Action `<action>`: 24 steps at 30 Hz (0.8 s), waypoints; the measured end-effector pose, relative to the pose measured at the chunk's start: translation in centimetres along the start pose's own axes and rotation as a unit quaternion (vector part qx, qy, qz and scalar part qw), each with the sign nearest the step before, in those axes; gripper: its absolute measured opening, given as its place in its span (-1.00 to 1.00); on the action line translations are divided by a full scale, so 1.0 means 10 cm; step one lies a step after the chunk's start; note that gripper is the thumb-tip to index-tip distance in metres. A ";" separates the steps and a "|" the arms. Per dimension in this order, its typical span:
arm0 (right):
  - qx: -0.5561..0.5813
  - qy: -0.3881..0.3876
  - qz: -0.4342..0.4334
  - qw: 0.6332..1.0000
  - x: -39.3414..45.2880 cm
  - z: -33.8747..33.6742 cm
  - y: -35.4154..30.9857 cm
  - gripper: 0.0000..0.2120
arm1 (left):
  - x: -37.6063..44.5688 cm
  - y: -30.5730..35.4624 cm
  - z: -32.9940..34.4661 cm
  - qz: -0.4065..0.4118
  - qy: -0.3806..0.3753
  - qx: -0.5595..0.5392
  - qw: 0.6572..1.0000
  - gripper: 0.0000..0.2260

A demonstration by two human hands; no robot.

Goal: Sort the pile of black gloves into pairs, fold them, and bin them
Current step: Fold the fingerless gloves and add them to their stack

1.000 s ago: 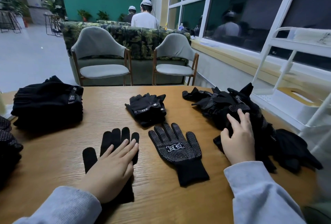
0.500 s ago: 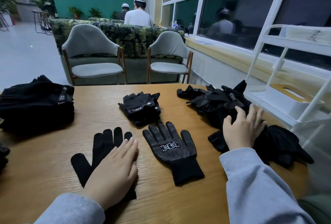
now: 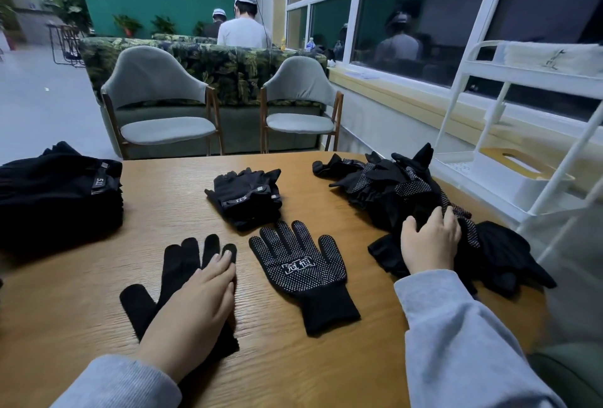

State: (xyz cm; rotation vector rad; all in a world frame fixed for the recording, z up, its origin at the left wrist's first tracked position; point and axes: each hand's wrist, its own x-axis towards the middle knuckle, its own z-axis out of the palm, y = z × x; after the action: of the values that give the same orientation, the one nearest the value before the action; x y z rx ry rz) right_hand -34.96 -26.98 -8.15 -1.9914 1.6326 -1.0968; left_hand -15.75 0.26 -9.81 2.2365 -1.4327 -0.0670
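Digging deeper than a second ago, the right hand (image 3: 427,244) curls its grip into the unsorted glove pile (image 3: 408,192) at the tabletop's (image 3: 182,186) right edge, seeking a mate. The left hand (image 3: 192,306), fingers flat and holding nothing, still pins the plain glove (image 3: 176,264) near the front edge, beside the dotted glove (image 3: 300,267).

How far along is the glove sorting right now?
Done: folded stacks at far left and centre. In hand: left hand flattens a plain glove beside a dotted glove; right hand digs into the unsorted pile. Left: that pile, and binning.
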 end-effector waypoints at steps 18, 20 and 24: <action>0.133 0.111 -0.239 0.955 -0.45 -0.03 -0.14 -0.46 | -0.13 0.13 0.07 0.025 -0.076 0.088 0.993 -0.38; 0.136 0.114 -0.276 0.945 -0.49 -0.06 -0.16 -0.54 | -0.15 0.13 0.07 0.036 -0.053 0.092 0.994 -0.37; 0.149 0.080 -0.349 0.922 -0.57 -0.10 -0.18 -0.67 | -0.13 0.14 0.06 0.031 -0.056 0.095 0.993 -0.40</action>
State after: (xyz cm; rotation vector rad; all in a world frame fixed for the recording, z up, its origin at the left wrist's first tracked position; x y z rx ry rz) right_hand -34.70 -20.94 -8.19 -2.3629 0.7206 -1.6650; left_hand -17.67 0.71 -10.00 2.3709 -1.6277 -0.0377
